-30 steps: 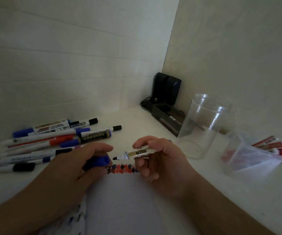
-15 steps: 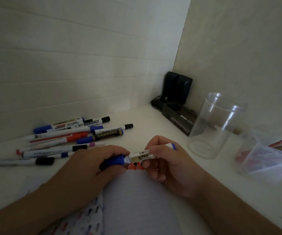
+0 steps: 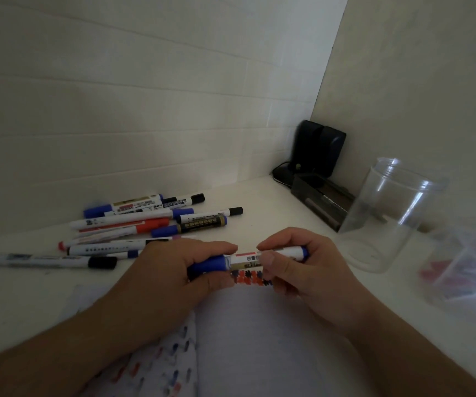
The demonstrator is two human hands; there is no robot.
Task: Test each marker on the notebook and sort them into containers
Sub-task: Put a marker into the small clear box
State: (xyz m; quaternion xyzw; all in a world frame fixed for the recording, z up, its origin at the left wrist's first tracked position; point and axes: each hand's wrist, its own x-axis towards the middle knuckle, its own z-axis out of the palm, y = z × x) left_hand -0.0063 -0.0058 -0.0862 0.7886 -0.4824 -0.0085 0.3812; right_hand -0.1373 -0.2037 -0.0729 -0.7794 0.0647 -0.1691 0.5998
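A blue whiteboard marker (image 3: 248,260) lies level between both hands, just above the open notebook (image 3: 259,333). My left hand (image 3: 170,276) grips its blue cap, which sits on the barrel. My right hand (image 3: 297,267) pinches the white barrel near its blue tail. Red, blue and black scribbles (image 3: 249,277) run along the top of the page under the marker. Several capped markers (image 3: 133,224) lie in a loose pile at the back left. A clear round jar (image 3: 385,216) stands upright at the right. A clear tub (image 3: 469,267) with red markers in it sits at the far right.
A dark tray (image 3: 319,202) and a black device (image 3: 317,150) stand in the back corner where the two walls meet. One black-capped marker (image 3: 53,260) lies apart at the far left. The white tabletop (image 3: 259,202) is bare between the pile and the jar.
A second ago the cap was off in my left hand with the tip exposed. The cap went onto the tip and is now pushed fully on; the view shifted slightly left.
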